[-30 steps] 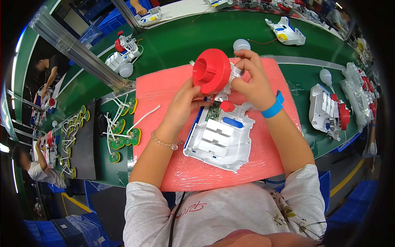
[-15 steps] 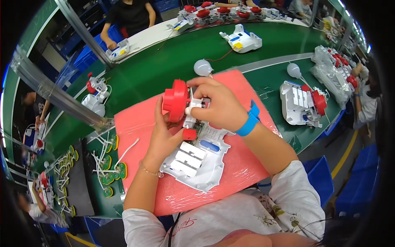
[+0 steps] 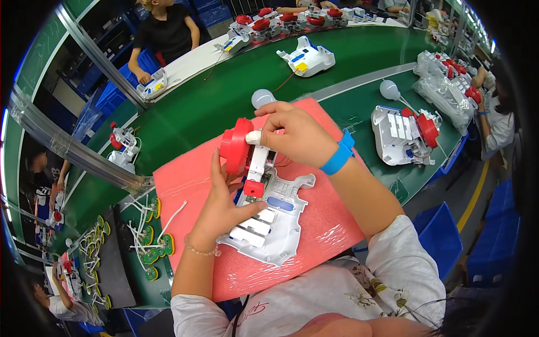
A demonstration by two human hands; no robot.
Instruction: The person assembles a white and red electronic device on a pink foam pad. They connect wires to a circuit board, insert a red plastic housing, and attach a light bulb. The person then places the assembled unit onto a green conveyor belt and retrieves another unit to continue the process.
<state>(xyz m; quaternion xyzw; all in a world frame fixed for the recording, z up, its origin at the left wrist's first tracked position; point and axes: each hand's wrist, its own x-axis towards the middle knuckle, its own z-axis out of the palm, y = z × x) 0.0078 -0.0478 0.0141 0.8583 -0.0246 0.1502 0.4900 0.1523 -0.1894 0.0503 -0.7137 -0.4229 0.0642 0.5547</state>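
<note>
On the pink foam pad lies an open white plastic housing with white block-like parts and a blue oval. From its far end rises a red-and-white plastic assembly: a red round part, a white bracket and a small red block. My left hand cradles the assembly's left side, fingers beside the red part, thumb along the housing. My right hand is closed at the bracket's top; its white-covered thumb presses where bracket meets red part. The right index fingertip's contact is unclear. Thin red wires show below that hand.
A round white bulb-shaped part sits beyond the pink pad. Green-and-yellow round parts with white cables lie at left. Another housing rests at right. A white shell is on the green belt. Co-workers sit around.
My right thumb has moved up to the bracket's top. The left thumb has slid off the red block onto the housing. The bracket stands more lengthwise, and the whole view has shifted slightly.
</note>
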